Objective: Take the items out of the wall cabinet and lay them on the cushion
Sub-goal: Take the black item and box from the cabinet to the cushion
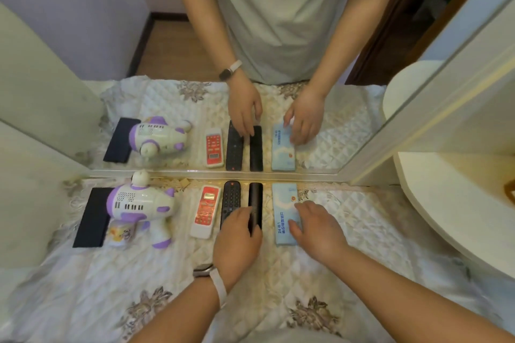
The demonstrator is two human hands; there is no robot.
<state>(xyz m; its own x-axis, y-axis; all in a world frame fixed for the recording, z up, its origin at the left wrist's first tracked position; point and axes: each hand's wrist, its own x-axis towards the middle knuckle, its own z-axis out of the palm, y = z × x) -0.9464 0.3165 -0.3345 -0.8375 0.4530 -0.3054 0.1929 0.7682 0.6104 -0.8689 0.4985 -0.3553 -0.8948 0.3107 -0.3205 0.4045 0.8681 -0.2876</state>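
On the quilted cushion (362, 231) a row of items lies against a mirror. From the left: a dark flat case (92, 217), a white and purple toy plane (145, 203) with a small printed cup (122, 234) beside it, a red and white remote (204, 210), a black button remote (230, 200), a plain black remote (255, 198) and a light blue box (282, 209). My left hand (237, 239) rests on the near ends of the two black remotes. My right hand (317, 231) lies with its fingers on the blue box.
The mirror (195, 92) stands upright right behind the row and repeats everything, including my body. A cream rounded shelf unit (446, 203) rises on the right. A pale panel (33, 203) borders the cushion on the left.
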